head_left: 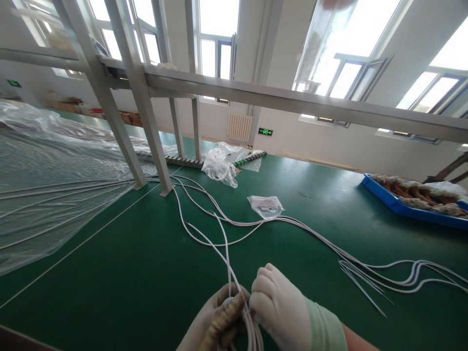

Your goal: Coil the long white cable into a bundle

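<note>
The stained white-gloved left hand (219, 319) grips a coiled bundle of slim white cable (251, 332) at the near centre, seemingly to keep its loops together; at its right, the green-cuffed, white-gloved right hand (280, 304) curls, fingertips hidden, so its grip cannot be told.

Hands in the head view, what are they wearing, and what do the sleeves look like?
The left hand wears a whitish knit-like glove, stained brown around the thumb. The right hand wears a cleaner white one with a pale green cuff. No sleeve shows; the right forearm is bare.
</note>
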A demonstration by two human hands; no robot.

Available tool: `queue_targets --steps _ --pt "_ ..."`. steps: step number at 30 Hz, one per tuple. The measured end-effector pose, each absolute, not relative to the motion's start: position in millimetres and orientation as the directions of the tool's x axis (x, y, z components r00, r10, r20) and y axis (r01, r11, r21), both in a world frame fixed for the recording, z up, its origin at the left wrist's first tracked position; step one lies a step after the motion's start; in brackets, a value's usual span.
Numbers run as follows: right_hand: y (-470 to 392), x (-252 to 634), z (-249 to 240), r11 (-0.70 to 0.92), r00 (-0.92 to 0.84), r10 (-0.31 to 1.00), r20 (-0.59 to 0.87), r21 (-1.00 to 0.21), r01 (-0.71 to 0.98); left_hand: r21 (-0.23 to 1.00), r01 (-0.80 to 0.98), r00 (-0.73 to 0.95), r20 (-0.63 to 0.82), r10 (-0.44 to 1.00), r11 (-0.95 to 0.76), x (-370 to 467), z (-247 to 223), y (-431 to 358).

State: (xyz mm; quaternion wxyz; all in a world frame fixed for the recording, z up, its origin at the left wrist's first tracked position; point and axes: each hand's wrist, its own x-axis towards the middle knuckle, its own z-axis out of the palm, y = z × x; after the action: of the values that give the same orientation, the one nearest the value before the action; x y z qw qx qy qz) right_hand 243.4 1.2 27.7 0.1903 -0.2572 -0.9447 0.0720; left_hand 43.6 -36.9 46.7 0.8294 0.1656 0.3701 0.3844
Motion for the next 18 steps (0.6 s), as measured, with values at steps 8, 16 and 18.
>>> queue_targets --steps 8,16,18 --pt "-14 244 3 0.679 -0.610 0.714 0.344 -0.552 0.483 0.750 -0.405 0.374 -0.386 0.843 0.523 50 -3 -29" --pt "1 229 -23 -0.377 -0.377 0.774 -0.510 -0.848 0.374 0.974 0.120 0.139 -0.208 0.968 0.192 60 -8 -27" --pt "1 232 -21 -0.402 -0.415 0.752 -0.512 -0.856 0.326 0.962 -0.023 0.160 -0.266 0.951 0.273 57 -14 -21"
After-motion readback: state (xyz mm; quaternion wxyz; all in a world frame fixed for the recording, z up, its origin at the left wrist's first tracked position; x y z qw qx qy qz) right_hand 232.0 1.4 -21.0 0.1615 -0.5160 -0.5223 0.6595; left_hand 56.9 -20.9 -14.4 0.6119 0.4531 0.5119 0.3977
